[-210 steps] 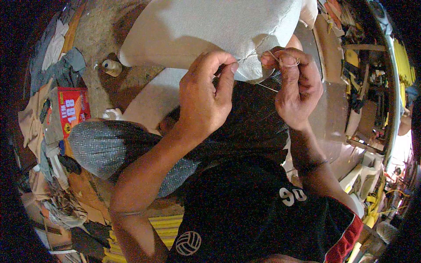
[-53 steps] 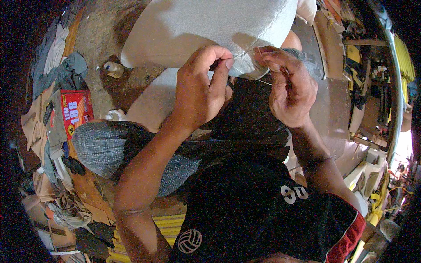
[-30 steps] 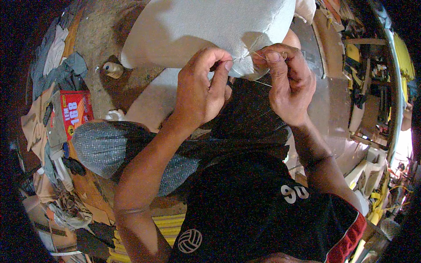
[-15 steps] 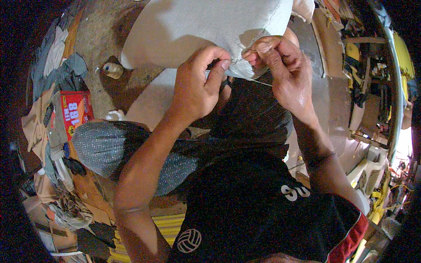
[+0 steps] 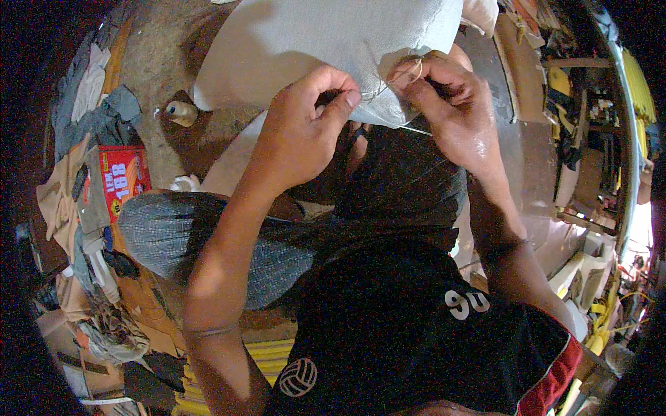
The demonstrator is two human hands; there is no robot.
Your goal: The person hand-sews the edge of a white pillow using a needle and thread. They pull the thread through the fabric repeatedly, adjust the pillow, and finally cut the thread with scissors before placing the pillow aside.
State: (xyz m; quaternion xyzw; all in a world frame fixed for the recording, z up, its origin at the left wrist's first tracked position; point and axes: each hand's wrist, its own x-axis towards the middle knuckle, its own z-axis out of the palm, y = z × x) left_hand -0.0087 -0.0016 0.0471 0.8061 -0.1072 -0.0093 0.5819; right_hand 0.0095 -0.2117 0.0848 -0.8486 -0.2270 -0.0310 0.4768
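A pale white padded fabric piece, like a cushion, lies in front of me with a seam along its near right edge. Thin thread loops at that seam, and a strand hangs off to the right below the corner. My left hand pinches the thread between thumb and forefinger, just left of the seam. At the seam's right side, my right hand is closed, its thumb and fingers pressed together on the looping thread. Whether a needle is in either hand is too small to tell.
A cone of tan thread stands on the floor to the left. Further left are a red box and heaped cloth scraps. Shelves with assorted items line the right. Yellow ridged material lies beside me.
My left hand has shifted slightly left, away from the seam. The right fingers have curled and turned a little, and the thread loop now stands up above them.
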